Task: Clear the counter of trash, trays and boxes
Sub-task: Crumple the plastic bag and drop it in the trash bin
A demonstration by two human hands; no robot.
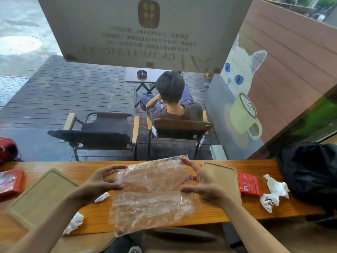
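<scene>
Clear crinkled plastic bag sits at centre, held above the long orange-brown wooden counter, its lower edge hanging past the counter's near rim. Left hand pinches the bag's left edge between thumb and curled fingers; right hand grips the right edge, fingers spread and curved, thumb underneath. Bag contents: none discernible through the film. Left of the bag: pale rectangular wooden tray with raised rim, lying flat; partly covered by the left forearm. Right of the bag: second pale wooden tray, partly hidden behind the right hand. Both trays hold nothing visible. Crumpled white tissues: one small wad just beside the left tray, another near the counter's front edge, a larger cluster to the right. Flat red box between right tray and cluster; another red box far left. Black bag at the right end.
</scene>
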